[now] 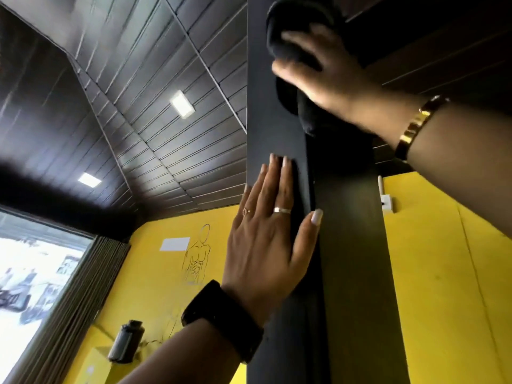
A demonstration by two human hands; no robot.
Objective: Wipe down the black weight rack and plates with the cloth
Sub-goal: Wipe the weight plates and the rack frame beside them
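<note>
The camera looked up along a black post of the rack (352, 245). The right hand (329, 81) was high on the post, and its fingers and thumb were curled around the dark cloth (293, 29) and held it against the post. Lower down, the left hand (266, 245) lay flat on the post with straight fingers and held nothing. A yellow wall (432, 273) stood behind.
</note>
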